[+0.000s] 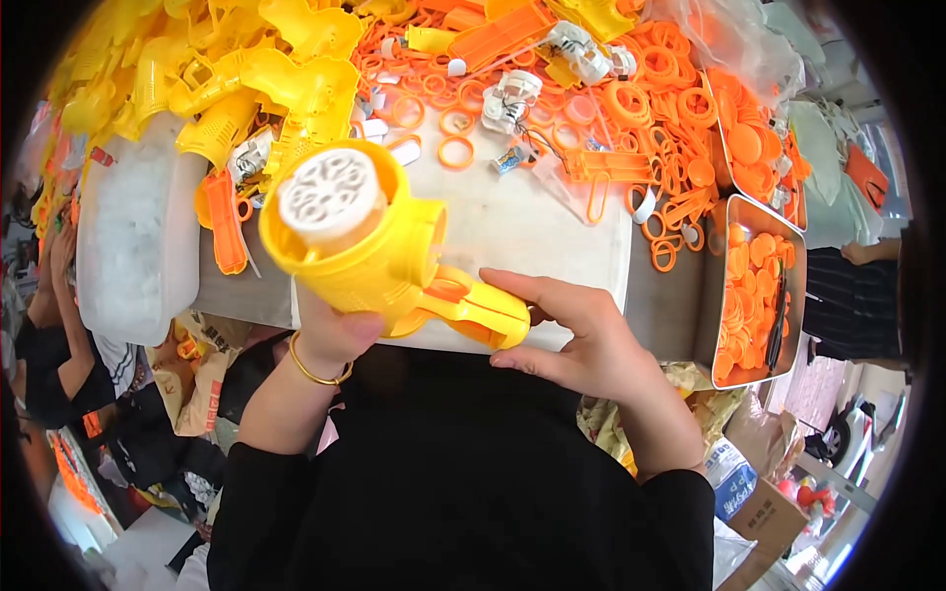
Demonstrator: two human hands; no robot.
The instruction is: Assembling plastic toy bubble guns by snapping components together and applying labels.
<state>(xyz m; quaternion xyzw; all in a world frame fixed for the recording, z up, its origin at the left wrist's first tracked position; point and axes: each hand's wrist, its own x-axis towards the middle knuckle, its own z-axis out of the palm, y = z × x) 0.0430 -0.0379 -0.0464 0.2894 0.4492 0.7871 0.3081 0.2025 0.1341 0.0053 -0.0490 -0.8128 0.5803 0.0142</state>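
Observation:
A yellow plastic toy bubble gun (pixel 394 256) is tilted in front of me, above the table's near edge. Its round white front disc (pixel 330 189) has a pattern of holes and faces up and away to the left. My left hand (pixel 340 325) grips the barrel from below, its fingers mostly hidden behind the yellow plastic. At the handle end, my right hand (pixel 576 330) pinches the grip between thumb and fingers. An orange trigger-like part (pixel 451 283) shows where handle and barrel meet.
Yellow shells (pixel 305 89) are heaped at far left, orange rings and strips (pixel 660 128) at far right. White geared units (pixel 510 101) lie among them. A translucent bin (pixel 138 236) stands left; a metal tray (pixel 717 295) of orange discs stands right. Other people are at both sides.

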